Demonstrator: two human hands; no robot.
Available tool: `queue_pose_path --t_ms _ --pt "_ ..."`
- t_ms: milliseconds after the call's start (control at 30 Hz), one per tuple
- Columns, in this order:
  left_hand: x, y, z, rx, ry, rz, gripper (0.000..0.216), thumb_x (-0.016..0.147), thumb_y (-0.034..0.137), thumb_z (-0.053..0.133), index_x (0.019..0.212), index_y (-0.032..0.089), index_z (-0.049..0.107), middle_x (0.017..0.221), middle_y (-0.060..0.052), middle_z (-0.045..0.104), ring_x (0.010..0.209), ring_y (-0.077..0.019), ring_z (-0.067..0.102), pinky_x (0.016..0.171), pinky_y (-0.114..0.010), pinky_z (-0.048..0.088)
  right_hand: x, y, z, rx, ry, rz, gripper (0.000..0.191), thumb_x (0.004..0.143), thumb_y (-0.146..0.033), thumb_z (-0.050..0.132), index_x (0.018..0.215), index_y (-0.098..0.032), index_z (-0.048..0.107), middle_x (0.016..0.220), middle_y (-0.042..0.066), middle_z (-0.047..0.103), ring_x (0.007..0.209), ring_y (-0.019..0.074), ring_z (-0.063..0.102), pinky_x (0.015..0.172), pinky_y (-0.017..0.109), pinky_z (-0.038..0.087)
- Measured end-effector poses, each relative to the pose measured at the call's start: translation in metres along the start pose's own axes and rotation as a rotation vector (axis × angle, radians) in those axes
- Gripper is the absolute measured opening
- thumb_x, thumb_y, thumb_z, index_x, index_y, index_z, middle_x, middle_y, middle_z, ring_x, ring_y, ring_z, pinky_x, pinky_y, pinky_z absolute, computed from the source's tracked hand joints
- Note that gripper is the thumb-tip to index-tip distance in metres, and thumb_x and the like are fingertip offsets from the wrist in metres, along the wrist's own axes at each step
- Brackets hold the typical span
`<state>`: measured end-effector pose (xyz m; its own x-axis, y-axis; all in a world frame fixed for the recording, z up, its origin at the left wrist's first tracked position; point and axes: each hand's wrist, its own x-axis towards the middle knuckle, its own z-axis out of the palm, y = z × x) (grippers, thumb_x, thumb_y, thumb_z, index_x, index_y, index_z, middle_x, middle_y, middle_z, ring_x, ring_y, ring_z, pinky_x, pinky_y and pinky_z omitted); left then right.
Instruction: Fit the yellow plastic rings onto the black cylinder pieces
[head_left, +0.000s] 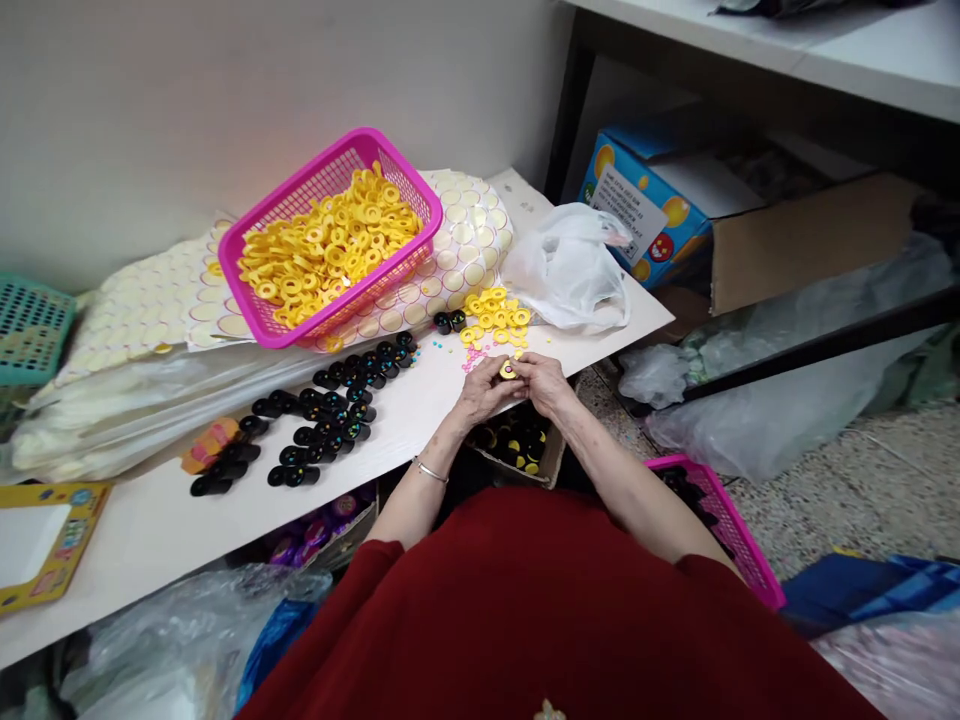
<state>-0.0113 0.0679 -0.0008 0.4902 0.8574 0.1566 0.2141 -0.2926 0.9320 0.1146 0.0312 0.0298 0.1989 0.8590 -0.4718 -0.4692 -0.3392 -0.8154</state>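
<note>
My left hand point(482, 390) and my right hand point(544, 382) meet at the white table's point(225, 510) front edge, fingers pinched together on one small yellow ring piece point(508, 370). Just beyond them lies a small heap of loose yellow rings point(495, 318) with tiny coloured beads point(474, 358) scattered beside it. Several black round caps point(330, 415) lie in rows to the left. A pink basket point(330, 235) full of yellow rings sits tilted at the back. Under my hands a cardboard box point(517, 450) holds finished black-and-yellow pieces.
Sticker sheets point(457, 240) lie under the pink basket. A white plastic bag point(570, 265) is at the table's right end, a blue box point(645, 200) beyond it. A second pink basket point(720, 520) stands on the floor at right. A teal basket point(30, 325) sits far left.
</note>
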Motion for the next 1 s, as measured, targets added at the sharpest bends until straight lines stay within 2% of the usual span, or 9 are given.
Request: queue_pose_path --t_ms 100,200,333,500,600,700,900,1000 --pt "0.000 0.001 0.000 -0.009 0.043 0.023 0.039 0.063 0.043 0.077 0.094 0.019 0.071 0.080 -0.002 0.064 0.076 -0.0142 0.055 0.075 -0.028 0.044 -0.006 0.000 -0.003 0.012 -0.045 -0.013 0.030 0.058 -0.038 0.079 0.066 -0.016 0.060 0.054 -0.004 0.061 0.040 0.0061 0.050 0.037 0.018 0.043" --pt "-0.004 0.009 0.004 -0.054 0.083 0.050 0.037 0.059 0.040 0.079 0.088 0.018 0.072 0.076 -0.002 0.064 0.071 -0.0133 0.055 0.070 -0.027 0.044 -0.012 0.000 -0.012 0.011 -0.078 -0.034 0.041 0.061 -0.053 0.076 0.070 -0.016 0.061 0.059 0.000 0.064 0.044 0.0082 0.052 0.038 0.019 0.041" --pt "-0.018 0.030 0.009 -0.149 0.013 0.080 0.034 0.062 0.036 0.076 0.090 0.018 0.074 0.076 -0.002 0.065 0.062 -0.0099 0.053 0.060 -0.024 0.041 -0.020 0.001 -0.029 0.020 -0.091 -0.076 0.048 0.062 -0.063 0.071 0.068 -0.017 0.059 0.057 -0.002 0.061 0.042 0.0068 0.047 0.037 0.019 0.036" --pt "-0.027 0.050 0.008 -0.206 -0.086 0.194 0.036 0.067 0.030 0.071 0.102 0.020 0.072 0.080 -0.004 0.065 0.069 -0.0120 0.056 0.065 -0.026 0.044 -0.037 0.000 -0.045 -0.020 -0.272 0.027 0.051 0.063 -0.067 0.067 0.080 -0.019 0.065 0.077 0.002 0.070 0.068 0.0155 0.064 0.053 0.027 0.052" --pt "-0.028 0.055 0.007 -0.130 -0.152 0.239 0.028 0.068 0.035 0.071 0.093 0.022 0.074 0.077 -0.005 0.066 0.074 -0.0153 0.059 0.072 -0.030 0.047 -0.048 -0.006 -0.049 -0.056 -0.352 0.032 0.057 0.052 -0.062 0.077 0.087 -0.018 0.068 0.086 0.005 0.072 0.075 0.0180 0.066 0.060 0.031 0.055" --pt "-0.029 0.058 0.009 -0.022 -0.172 0.238 0.019 0.069 0.038 0.069 0.080 0.023 0.073 0.073 -0.006 0.065 0.073 -0.0168 0.059 0.074 -0.032 0.047 -0.054 -0.012 -0.049 -0.114 -0.348 -0.010 0.055 0.043 -0.048 0.086 0.086 -0.018 0.071 0.085 0.005 0.072 0.073 0.0173 0.065 0.063 0.031 0.055" --pt "-0.030 0.065 0.010 -0.030 -0.176 0.236 0.009 0.067 0.028 0.068 0.074 0.023 0.072 0.075 -0.005 0.064 0.076 -0.0176 0.058 0.078 -0.033 0.045 -0.058 -0.009 -0.043 -0.246 -0.211 -0.264 0.038 0.050 -0.034 0.083 0.084 -0.021 0.072 0.082 0.000 0.073 0.076 0.0167 0.066 0.074 0.033 0.055" --pt "-0.032 0.066 0.009 -0.045 -0.187 0.175 0.013 0.064 0.022 0.069 0.076 0.024 0.073 0.079 -0.005 0.065 0.079 -0.0183 0.057 0.079 -0.033 0.044 -0.060 -0.007 -0.045 -0.219 -0.244 -0.257 0.038 0.053 -0.031 0.083 0.088 -0.021 0.072 0.084 0.000 0.073 0.078 0.0160 0.066 0.075 0.031 0.055"
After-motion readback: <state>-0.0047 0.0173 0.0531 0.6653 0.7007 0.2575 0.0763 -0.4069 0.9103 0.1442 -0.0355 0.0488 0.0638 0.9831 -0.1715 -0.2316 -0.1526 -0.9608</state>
